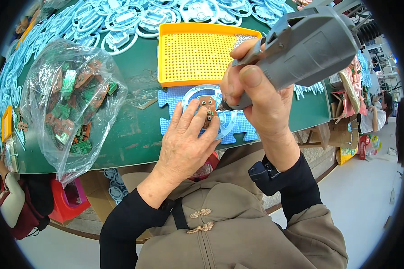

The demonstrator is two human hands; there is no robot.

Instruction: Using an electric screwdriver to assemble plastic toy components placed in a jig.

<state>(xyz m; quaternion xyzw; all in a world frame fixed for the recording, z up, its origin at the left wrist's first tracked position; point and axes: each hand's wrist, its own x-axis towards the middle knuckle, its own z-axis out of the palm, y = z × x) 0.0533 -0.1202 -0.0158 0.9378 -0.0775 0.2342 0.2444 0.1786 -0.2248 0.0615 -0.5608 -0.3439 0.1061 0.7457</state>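
Work surface seen from above, the green table (137,130) bordered along its far side and left by heaped pale-blue plastic parts (202,10). A clear bag (69,164) holding green and brown boards (68,84) stands at left; beyond the work, a yellow tray (188,83) with a dimpled floor carries small metal pieces (240,40) in its far right corner. At the left edge, another person's arm (12,201) appears. A blue foam mat (169,99), just below the tray, bears a pale-blue ring (231,122), in which lies a brown circuit board (208,101). The left hand (182,145) covers their near left portion, fingers extended and thumb spread, fingertips on the board; whether it pinches cannot be told. The right hand (265,101), raised with wrist upright, is wrapped around a grey power screwdriver (309,49), which hides the tray's near right corner. The tool slants down leftward, its tip at the board's right edge; contact is unclear.
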